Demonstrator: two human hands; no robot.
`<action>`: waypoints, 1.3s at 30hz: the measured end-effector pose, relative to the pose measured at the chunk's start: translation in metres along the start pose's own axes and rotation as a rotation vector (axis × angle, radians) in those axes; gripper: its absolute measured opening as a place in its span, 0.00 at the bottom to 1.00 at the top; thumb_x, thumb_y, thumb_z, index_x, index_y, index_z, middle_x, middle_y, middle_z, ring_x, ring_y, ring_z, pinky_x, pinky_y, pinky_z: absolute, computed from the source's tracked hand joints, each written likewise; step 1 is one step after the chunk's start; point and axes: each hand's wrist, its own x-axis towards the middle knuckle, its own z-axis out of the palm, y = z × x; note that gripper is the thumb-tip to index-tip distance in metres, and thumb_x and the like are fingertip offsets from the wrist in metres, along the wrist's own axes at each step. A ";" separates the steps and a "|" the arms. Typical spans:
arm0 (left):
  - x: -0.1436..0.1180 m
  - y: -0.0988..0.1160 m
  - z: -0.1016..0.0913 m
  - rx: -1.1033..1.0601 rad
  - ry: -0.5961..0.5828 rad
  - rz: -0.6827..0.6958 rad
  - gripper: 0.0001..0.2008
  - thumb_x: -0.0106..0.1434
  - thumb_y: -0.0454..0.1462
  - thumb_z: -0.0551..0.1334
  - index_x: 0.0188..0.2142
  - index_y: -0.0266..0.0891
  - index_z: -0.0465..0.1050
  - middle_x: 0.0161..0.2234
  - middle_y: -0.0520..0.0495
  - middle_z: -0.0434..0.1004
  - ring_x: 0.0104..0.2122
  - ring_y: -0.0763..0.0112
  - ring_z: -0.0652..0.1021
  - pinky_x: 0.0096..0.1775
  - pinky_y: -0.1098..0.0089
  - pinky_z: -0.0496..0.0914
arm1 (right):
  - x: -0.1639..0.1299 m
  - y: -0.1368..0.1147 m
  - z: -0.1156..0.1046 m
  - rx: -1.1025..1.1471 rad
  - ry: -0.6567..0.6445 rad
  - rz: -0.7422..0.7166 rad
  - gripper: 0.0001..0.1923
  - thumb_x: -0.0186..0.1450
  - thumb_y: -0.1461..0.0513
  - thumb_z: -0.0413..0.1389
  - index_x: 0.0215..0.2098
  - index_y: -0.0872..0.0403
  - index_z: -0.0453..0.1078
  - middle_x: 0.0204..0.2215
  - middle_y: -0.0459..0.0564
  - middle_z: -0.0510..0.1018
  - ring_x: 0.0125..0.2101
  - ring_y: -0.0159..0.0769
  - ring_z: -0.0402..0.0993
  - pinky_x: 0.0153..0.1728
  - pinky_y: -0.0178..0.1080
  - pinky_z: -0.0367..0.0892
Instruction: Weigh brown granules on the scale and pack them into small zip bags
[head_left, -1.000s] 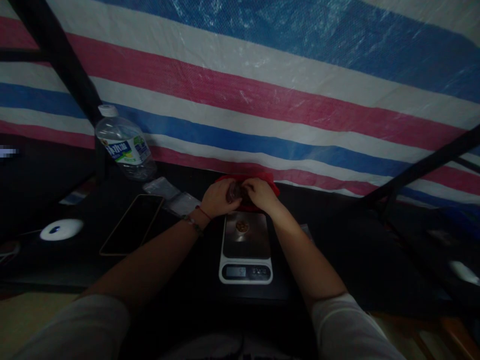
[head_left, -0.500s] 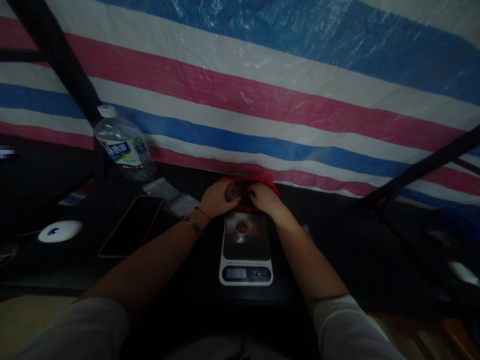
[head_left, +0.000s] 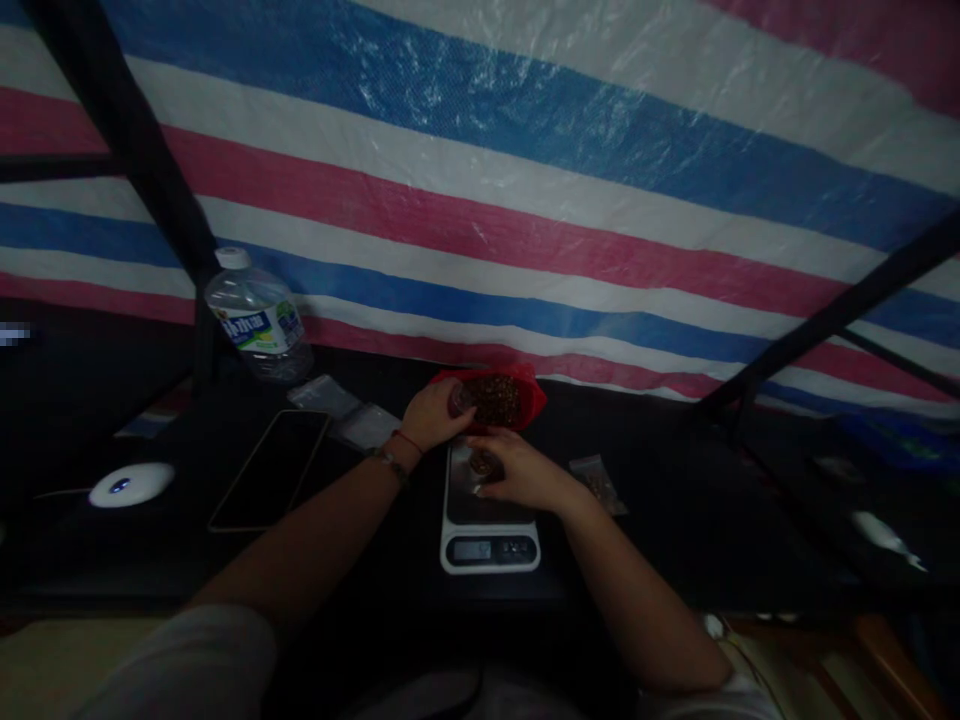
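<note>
My left hand (head_left: 435,414) is closed on a small clear plastic piece (head_left: 459,399), its exact kind unclear, at the left edge of a red plastic bag (head_left: 530,400). Small brown grains (head_left: 496,398) fill the opened bag. Nearer to me lies a digital kitchen scale (head_left: 491,510) with a metal plate and a lit display, its digits too blurred to read. On the plate stands a small clear cup (head_left: 481,464) with brown bits in it. The thumb and fingers of my right hand (head_left: 521,472) are round this cup from the right.
To the right lies a small zip bag (head_left: 598,484) with bits inside. Left of the bag are clear zip bags (head_left: 364,424), a phone (head_left: 271,470), a white mouse (head_left: 131,485) and a large plastic bottle (head_left: 259,320). A striped tarp (head_left: 480,260) hangs behind the black table.
My right hand has come out of the red bag and moved toward me to the cup on the scale. My left hand stays at the bag, whose grains now show.
</note>
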 end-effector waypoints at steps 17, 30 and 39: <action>-0.017 0.037 -0.025 0.013 -0.047 0.120 0.14 0.57 0.44 0.62 0.40 0.40 0.69 0.39 0.43 0.77 0.40 0.61 0.77 0.41 0.64 0.70 | -0.014 0.013 0.015 0.374 0.597 0.111 0.22 0.56 0.63 0.58 0.48 0.55 0.66 0.43 0.52 0.76 0.43 0.36 0.74 0.47 0.39 0.68; -0.046 0.062 -0.037 -0.108 -0.039 -0.013 0.17 0.54 0.42 0.64 0.43 0.40 0.67 0.38 0.46 0.77 0.38 0.63 0.77 0.39 0.68 0.69 | -0.002 -0.011 -0.002 0.210 0.577 -0.036 0.18 0.54 0.65 0.61 0.44 0.53 0.69 0.42 0.50 0.77 0.43 0.38 0.74 0.46 0.42 0.68; -0.051 0.069 -0.043 -0.116 -0.023 -0.009 0.15 0.52 0.41 0.65 0.39 0.41 0.67 0.35 0.48 0.76 0.36 0.64 0.77 0.37 0.69 0.67 | -0.011 -0.024 -0.007 0.144 0.550 -0.043 0.18 0.54 0.67 0.60 0.44 0.54 0.72 0.41 0.52 0.77 0.42 0.39 0.74 0.45 0.42 0.69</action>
